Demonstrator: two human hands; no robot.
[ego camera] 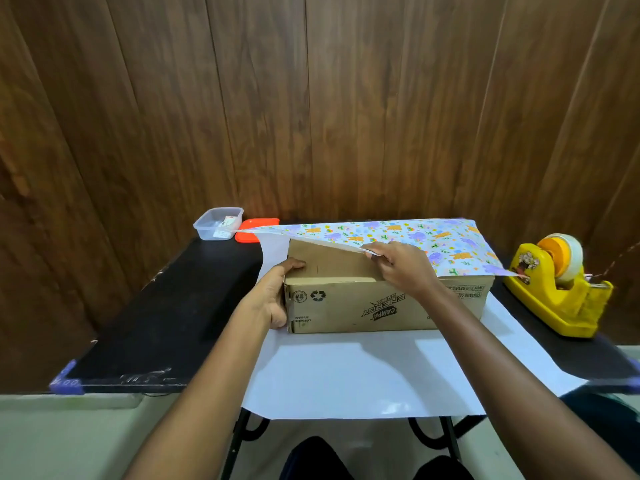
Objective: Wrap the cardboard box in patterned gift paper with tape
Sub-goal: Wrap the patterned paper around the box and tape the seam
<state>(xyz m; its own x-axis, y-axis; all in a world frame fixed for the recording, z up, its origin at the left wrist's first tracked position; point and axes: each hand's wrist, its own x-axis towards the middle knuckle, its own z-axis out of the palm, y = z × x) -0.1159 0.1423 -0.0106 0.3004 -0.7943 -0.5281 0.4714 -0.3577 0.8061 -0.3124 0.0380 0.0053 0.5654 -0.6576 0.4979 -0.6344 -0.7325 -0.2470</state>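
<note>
A brown cardboard box (349, 308) with printed lettering lies on the white underside of the gift paper (346, 375) in the middle of the black table. The far part of the paper, showing its animal pattern (446, 242), is folded forward over the box top. My right hand (403, 263) pinches the paper's edge above the middle of the box top. My left hand (277, 289) grips the box's left end, thumb on top. A yellow tape dispenser (559, 289) with a roll of tape stands at the right of the box.
A clear plastic tub (218, 223) and an orange lid (254, 228) sit at the table's back left. The black table (166, 306) meets a wooden panel wall at the back. The paper overhangs the near table edge. My knees show below.
</note>
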